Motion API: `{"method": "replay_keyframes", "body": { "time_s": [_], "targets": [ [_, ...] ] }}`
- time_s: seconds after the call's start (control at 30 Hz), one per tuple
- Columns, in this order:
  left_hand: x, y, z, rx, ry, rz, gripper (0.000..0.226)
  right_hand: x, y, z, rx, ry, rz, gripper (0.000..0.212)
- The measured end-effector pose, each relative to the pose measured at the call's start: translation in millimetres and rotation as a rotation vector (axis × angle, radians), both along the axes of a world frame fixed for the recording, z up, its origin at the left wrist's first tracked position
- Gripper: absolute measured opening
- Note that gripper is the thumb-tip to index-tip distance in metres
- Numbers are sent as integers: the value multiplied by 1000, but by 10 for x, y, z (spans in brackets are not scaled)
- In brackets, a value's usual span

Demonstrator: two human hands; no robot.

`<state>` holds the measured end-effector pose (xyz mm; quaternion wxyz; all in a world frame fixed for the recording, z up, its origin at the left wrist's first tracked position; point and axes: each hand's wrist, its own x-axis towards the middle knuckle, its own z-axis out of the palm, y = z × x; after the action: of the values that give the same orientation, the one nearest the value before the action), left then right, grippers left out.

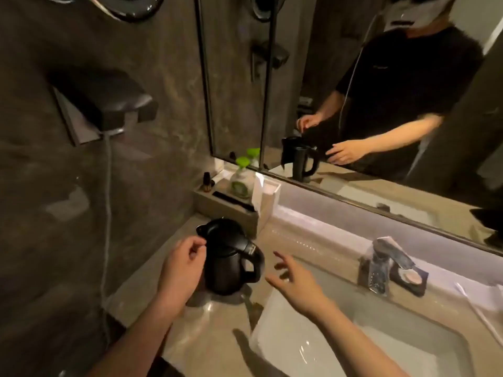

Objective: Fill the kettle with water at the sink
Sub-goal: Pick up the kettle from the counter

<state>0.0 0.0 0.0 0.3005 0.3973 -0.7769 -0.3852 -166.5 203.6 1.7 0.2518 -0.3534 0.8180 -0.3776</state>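
Observation:
A black electric kettle stands upright on the beige counter, left of the sink, lid down, handle pointing right. My left hand is beside its left flank, fingers curled near the lid edge, holding nothing that I can see. To the right of the handle my right hand hovers, fingers spread and a small gap away from it. The white rectangular sink lies at the lower right, with the chrome faucet behind it.
A tray with a green-capped soap bottle, a small dark bottle and a tissue box sits behind the kettle. A black coaster with a soap bar lies by the faucet. A wall-mounted hairdryer hangs left. The mirror reflects me.

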Motion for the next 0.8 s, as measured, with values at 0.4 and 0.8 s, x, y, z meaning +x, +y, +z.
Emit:
{"method": "replay_keyframes", "body": {
  "time_s": [0.4, 0.8],
  "targets": [
    [-349, -133, 81, -131, -343, -137, 41, 50, -673, -434, -180, -206, 30, 30],
    [-570, -89, 386, -32, -155, -227, 39, 24, -496, -56, -429, -121, -172, 21]
  ]
}}
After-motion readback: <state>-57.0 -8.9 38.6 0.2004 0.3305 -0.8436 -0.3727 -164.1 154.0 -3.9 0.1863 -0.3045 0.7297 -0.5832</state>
